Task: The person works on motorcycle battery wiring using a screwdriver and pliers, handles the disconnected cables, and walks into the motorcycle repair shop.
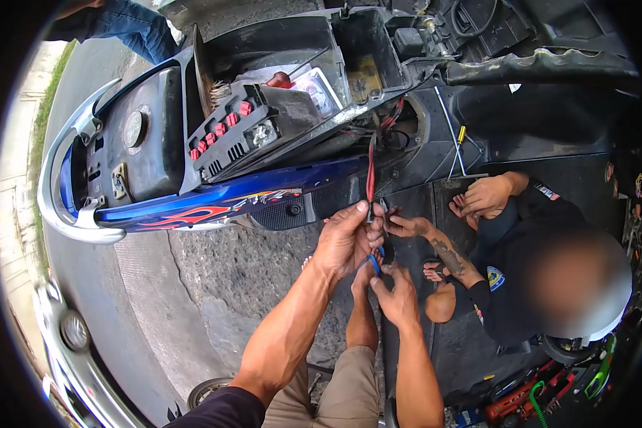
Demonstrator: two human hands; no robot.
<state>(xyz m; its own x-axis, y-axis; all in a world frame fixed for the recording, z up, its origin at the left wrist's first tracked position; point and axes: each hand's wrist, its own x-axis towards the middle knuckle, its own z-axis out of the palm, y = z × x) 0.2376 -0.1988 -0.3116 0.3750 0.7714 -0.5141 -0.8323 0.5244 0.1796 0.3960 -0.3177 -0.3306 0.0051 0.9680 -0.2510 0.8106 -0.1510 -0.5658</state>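
My left hand [346, 239] pinches the end of a red wire bundle [371, 171] that comes out of the opened scooter body. Below and to the right of it, my right hand [396, 292] has its fingers closed at a blue strand [374, 261], which reaches up toward my left hand. A co-worker's hand [406, 225] is close beside my left fingertips, near the wire end. The blue side panel [257, 187] of the scooter runs to the left of the wires. The exact wire tips are too small to tell.
The open storage box [264, 43] holds a black battery case [264, 128] and a red-handled screwdriver [279, 80]. A yellow-handled screwdriver [461, 135] lies on the footboard. A co-worker in dark clothes [506, 264] crouches at right. Tools [521, 399] lie lower right; a car [75, 335] stands lower left.
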